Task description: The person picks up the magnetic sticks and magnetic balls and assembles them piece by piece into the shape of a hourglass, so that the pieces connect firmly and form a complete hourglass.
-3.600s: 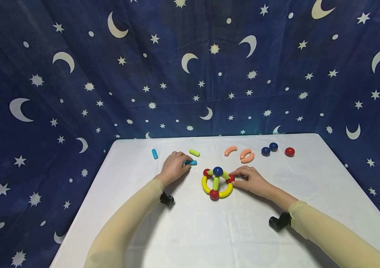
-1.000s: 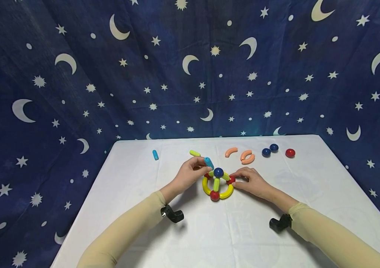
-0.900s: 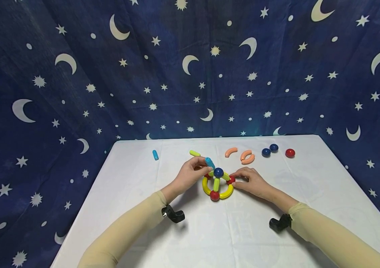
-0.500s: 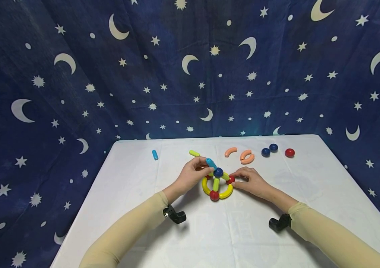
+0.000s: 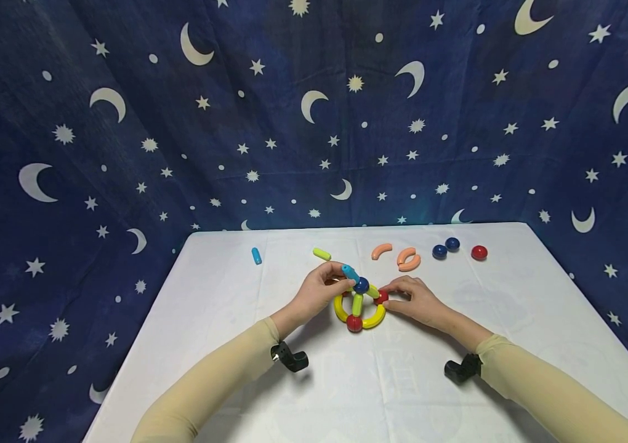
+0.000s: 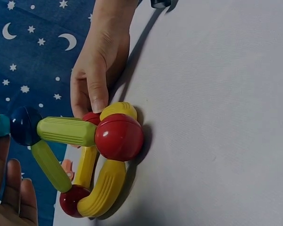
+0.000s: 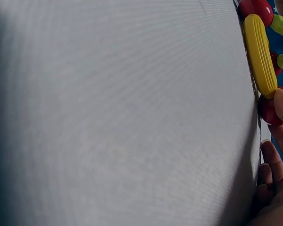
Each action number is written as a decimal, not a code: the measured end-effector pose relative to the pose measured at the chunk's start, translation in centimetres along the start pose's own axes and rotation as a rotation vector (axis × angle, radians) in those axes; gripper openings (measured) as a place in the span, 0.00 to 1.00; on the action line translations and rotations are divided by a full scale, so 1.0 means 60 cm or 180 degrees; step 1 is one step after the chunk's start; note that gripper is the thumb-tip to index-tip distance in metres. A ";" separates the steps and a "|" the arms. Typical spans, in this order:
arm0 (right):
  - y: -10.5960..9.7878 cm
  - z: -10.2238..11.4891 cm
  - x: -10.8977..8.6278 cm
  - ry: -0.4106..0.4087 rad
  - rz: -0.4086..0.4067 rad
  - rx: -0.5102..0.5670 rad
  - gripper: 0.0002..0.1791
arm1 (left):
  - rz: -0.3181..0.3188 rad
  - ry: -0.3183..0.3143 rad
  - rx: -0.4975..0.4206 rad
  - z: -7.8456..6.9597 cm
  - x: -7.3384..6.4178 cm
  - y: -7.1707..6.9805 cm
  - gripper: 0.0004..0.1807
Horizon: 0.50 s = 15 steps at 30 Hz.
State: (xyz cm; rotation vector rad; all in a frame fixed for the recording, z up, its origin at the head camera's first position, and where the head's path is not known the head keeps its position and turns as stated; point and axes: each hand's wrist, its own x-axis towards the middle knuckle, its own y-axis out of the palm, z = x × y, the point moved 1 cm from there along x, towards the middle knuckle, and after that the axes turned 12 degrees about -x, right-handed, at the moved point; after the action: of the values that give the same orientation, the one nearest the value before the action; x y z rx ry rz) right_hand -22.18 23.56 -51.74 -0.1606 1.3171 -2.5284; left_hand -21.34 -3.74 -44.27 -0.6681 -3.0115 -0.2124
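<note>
My left fingers pinch a sky-blue straight plastic-looking rod against the glossy navy ball topping the yellow-and-green frame, right fingers pinch its right-side shiny red ball on the tabletop; rod's likely light, stiff, slick, best held mid-length.

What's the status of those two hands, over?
Left hand pinches blue stick against top navy ball. Right hand grips a red ball. Toy frame stands on table. Nothing visibly blocking.
</note>
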 end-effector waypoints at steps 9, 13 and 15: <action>0.000 0.001 -0.001 0.0003 -0.0006 0.0042 0.22 | 0.0030 -0.0005 -0.0035 0.017 0.006 -0.004 0.11; 0.000 -0.001 -0.001 -0.0003 -0.0014 0.0062 0.22 | 0.0060 0.0023 0.0065 0.042 0.016 -0.016 0.12; 0.000 -0.001 -0.001 -0.0016 -0.0020 0.0066 0.22 | 0.0052 0.0044 0.0187 0.048 0.019 -0.020 0.12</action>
State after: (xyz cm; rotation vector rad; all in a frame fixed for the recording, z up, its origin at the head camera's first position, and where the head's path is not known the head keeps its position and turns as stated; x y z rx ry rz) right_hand -22.11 23.62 -51.79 -0.1667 1.2900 -2.5444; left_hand -22.90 -3.92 -47.20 -0.6831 -2.9852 -0.1270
